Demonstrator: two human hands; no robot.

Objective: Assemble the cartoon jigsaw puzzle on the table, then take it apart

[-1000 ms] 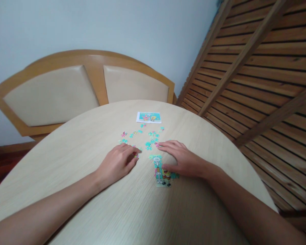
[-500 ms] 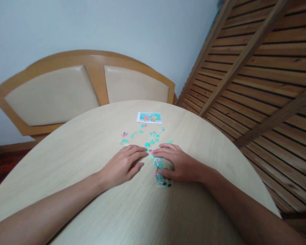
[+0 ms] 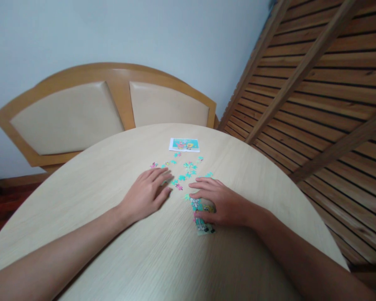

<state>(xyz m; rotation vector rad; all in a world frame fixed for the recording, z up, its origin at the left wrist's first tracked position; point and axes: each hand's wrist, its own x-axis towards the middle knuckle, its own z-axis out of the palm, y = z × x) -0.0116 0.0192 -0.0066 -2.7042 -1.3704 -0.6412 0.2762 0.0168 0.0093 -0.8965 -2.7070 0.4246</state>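
In the head view, a joined section of jigsaw puzzle (image 3: 199,226) shows cartoon figures on a turquoise ground. My right hand (image 3: 221,202) rests over its upper right part, thumb and fingers apart, hiding some of it. A turquoise piece (image 3: 187,197) lies at the section's top left corner. My left hand (image 3: 147,193) is spread on the tabletop to the left, its fingertips by the loose pieces. Between the two hands lie a pink puzzle piece (image 3: 179,187) and a turquoise puzzle piece (image 3: 182,178).
Several more loose pieces (image 3: 189,165) are scattered beyond my hands. Behind them lies a picture card (image 3: 184,145) with a white border. All of this is on a round pale wooden table (image 3: 119,251). A padded wooden bench back (image 3: 65,117) and slatted wood (image 3: 326,83) stand beyond its edge.
My left hand has drawn away to the left. The pink piece has shifted left, out from beside my right fingertips. The joined section sits slightly lower and further right.
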